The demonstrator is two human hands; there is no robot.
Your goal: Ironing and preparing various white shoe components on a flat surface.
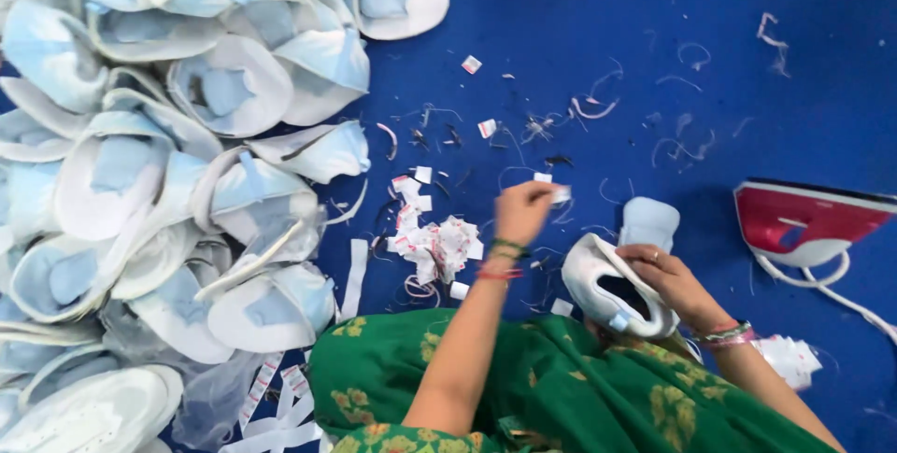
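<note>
My left hand (521,212) reaches forward over the blue floor, fingers pinched on a small white label (559,195). My right hand (665,277) grips a white and light-blue shoe upper (603,287) by its rim, just above my green-clad lap (579,388). The upper's light-blue tongue (648,222) sticks out past my fingers. A heap of small white and red labels (437,246) lies on the floor left of my left wrist. Both wrists wear bangles.
A large pile of white and light-blue shoe uppers (168,154) fills the left side. A red and white iron (802,221) with a white cord lies at the right. Thread scraps (598,107) and loose labels litter the blue floor (579,23). White label strips (280,406) lie bottom left.
</note>
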